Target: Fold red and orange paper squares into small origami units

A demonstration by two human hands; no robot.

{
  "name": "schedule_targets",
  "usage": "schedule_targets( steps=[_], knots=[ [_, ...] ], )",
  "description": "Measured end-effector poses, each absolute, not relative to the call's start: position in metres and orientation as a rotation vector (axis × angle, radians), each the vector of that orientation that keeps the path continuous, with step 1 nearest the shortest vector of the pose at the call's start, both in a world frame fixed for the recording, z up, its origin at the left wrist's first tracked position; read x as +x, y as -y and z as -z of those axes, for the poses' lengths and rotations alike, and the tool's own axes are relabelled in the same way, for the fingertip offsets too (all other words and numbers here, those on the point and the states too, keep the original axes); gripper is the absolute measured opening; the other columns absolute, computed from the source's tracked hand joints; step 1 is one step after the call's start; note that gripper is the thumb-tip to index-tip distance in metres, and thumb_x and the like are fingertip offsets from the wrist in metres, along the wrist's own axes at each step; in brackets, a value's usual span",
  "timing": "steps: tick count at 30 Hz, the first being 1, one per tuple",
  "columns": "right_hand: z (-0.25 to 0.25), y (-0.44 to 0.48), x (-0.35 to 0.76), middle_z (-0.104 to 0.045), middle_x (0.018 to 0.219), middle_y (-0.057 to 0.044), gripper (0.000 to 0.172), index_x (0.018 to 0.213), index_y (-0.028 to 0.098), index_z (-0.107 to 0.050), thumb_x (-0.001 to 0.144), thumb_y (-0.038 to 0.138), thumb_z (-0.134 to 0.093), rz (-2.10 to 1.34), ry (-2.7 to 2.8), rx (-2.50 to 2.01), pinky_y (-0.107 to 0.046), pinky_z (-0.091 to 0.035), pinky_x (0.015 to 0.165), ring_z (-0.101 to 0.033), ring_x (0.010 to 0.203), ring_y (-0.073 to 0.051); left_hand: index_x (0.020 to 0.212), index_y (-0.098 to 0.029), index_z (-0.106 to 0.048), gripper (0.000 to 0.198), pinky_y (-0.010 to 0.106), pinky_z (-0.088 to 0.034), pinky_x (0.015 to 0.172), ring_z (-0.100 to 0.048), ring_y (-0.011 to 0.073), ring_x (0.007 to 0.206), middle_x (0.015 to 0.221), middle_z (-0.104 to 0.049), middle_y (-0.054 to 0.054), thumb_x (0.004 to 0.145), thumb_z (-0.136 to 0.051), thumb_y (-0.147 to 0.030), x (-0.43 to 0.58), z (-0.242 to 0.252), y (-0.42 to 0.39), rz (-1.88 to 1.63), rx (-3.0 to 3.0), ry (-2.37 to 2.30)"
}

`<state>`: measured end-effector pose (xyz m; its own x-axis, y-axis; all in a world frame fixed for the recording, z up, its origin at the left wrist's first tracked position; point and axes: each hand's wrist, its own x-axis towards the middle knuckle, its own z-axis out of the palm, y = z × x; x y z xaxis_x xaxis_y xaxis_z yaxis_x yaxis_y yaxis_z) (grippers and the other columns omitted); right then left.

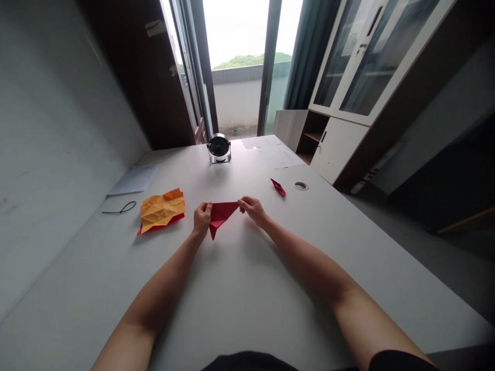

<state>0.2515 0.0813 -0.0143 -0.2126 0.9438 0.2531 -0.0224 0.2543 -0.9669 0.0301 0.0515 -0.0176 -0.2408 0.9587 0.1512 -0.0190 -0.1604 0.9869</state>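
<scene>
A folded red sheet of origami paper (221, 213) is stretched between my two hands over the white table (247, 299). Its upper edge runs straight across, and a pointed flap hangs down on the left. My left hand (201, 218) is closed on the paper's left side. At the upper right corner, my right hand (252, 208) pinches the tip between thumb and fingers. To the left lie creased orange and red paper sheets (161, 210). A small folded red paper boat (278, 187) rests on the table beyond my right hand.
A small round fan (219, 148) stands towards the far edge. White papers (133, 179) lie at the left, with more printed sheets (286, 157) at the far right. A black cable tie (120, 208) is near the wall. A round cable hole (300, 186) sits by the right edge.
</scene>
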Motion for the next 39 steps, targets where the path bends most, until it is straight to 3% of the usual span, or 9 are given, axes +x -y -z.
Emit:
schedule_targets(
  steps=[6, 15, 31, 39],
  knots=[
    [0.015, -0.0835, 0.2529, -0.058, 0.061, 0.0, 0.039, 0.072, 0.02, -0.058, 0.082, 0.057, -0.065, -1.149, 1.369, -0.907, -0.027, -0.043, 0.059, -0.051, 0.058, -0.014, 0.081, -0.019, -0.061, 0.032, 0.024, -0.046, 0.057, -0.059, 0.0145, 0.062, 0.071, -0.063, 0.0, 0.079, -0.069, -0.05, 0.0297, 0.0198, -0.0537, -1.472, 1.048, -1.145],
    [0.0116, -0.0829, 0.2527, -0.059, 0.064, -0.002, 0.045, 0.07, 0.019, -0.057, 0.085, 0.061, -0.058, -1.179, 1.309, -0.909, -0.028, -0.045, 0.061, -0.053, 0.06, -0.014, 0.08, -0.018, -0.06, 0.031, 0.024, -0.047, 0.06, -0.06, 0.0132, 0.062, 0.07, -0.064, -0.001, 0.076, -0.071, -0.047, 0.0356, 0.0199, -0.0548, -1.469, 0.969, -1.079],
    [0.0099, -0.0802, 0.2543, -0.063, 0.073, -0.001, 0.019, 0.087, 0.02, -0.06, 0.077, 0.035, -0.062, -1.379, 1.236, -0.758, -0.031, -0.05, 0.07, -0.059, 0.067, -0.015, 0.081, -0.017, -0.059, 0.029, 0.023, -0.049, 0.06, -0.061, 0.0122, 0.062, 0.071, -0.063, -0.002, 0.072, -0.075, -0.039, 0.0322, 0.0195, -0.0557, -1.454, 0.82, -1.008],
    [0.0109, -0.0802, 0.2532, -0.064, 0.077, 0.0, 0.023, 0.09, 0.02, -0.061, 0.074, 0.035, -0.071, -1.352, 1.266, -0.72, -0.031, -0.049, 0.07, -0.06, 0.07, -0.016, 0.08, -0.016, -0.059, 0.028, 0.023, -0.047, 0.059, -0.06, 0.0129, 0.063, 0.069, -0.063, -0.001, 0.071, -0.074, -0.038, 0.0341, 0.0136, -0.0543, -1.413, 0.828, -1.079]
  ],
)
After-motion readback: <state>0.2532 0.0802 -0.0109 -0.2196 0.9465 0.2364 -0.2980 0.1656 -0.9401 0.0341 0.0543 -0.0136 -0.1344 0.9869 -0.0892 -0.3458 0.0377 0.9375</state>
